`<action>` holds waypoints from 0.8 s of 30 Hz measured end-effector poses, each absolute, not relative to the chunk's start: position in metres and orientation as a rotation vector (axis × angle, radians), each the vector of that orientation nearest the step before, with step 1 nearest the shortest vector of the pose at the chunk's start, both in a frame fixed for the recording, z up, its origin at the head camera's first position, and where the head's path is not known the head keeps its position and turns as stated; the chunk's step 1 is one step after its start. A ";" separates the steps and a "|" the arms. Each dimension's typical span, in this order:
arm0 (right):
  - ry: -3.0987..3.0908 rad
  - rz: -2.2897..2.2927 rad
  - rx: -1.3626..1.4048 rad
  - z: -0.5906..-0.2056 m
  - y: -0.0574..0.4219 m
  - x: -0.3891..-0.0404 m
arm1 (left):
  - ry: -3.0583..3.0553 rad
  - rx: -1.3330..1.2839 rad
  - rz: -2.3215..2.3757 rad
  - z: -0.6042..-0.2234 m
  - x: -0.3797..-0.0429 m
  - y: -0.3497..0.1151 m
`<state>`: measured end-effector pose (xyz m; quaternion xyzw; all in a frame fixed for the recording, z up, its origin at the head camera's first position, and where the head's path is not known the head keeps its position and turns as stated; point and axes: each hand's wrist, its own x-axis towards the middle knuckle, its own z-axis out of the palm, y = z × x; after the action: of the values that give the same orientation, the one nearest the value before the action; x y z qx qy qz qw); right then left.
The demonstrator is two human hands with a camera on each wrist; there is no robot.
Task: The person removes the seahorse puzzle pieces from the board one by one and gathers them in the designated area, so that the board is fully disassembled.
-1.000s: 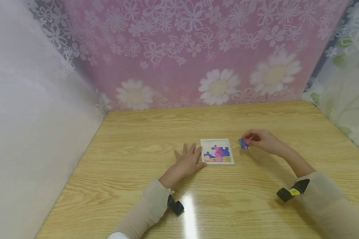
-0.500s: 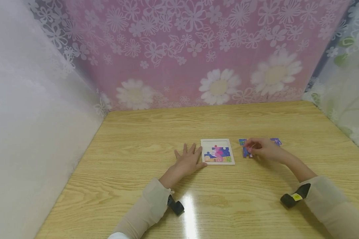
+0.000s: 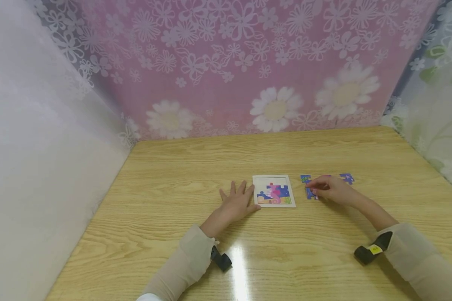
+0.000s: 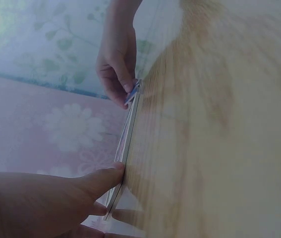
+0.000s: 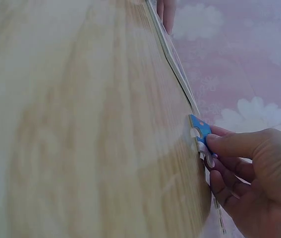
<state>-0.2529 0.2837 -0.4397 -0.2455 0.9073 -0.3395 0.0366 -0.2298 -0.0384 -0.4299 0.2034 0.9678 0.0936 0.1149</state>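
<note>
A white-framed puzzle board (image 3: 274,205), partly filled with a pink seahorse picture on blue, lies on the table. My left hand (image 3: 236,205) rests at its left side, fingers spread, with the thumb on the near left corner. To the right of the board, my right hand (image 3: 335,190) pinches a blue puzzle piece (image 5: 200,130) between thumb and fingers. The piece is tilted on edge in the right wrist view, close over the table. Just beyond it lies a blue and green puzzle piece (image 3: 305,178). A pink piece (image 3: 326,175) is mostly hidden behind the right hand.
A purple piece with a star (image 3: 347,178) lies farther right. Behind the wooden table (image 3: 196,159) hangs a pink flowered cloth (image 3: 218,83), with pale cloth at both sides. A black camera (image 3: 367,254) is strapped to each wrist.
My right hand has drawn toward me from beyond the pieces, with the blue piece now nearer me. The star piece and blue-green piece show more clearly. My left hand stays still.
</note>
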 end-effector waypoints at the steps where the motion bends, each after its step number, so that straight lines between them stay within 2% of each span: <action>1: 2.799 -1.036 -0.764 -0.440 0.283 -0.253 | 2.836 0.595 0.272 -0.430 -0.230 -0.038; 24: 2.905 -0.975 -0.774 -0.445 0.276 -0.247 | 2.847 0.609 0.268 -0.429 -0.230 -0.040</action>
<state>-0.2475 0.2761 -0.4448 -0.2448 0.9192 -0.3084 -0.0093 -0.2295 -0.0397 -0.4295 0.2072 0.9680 0.0910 0.1087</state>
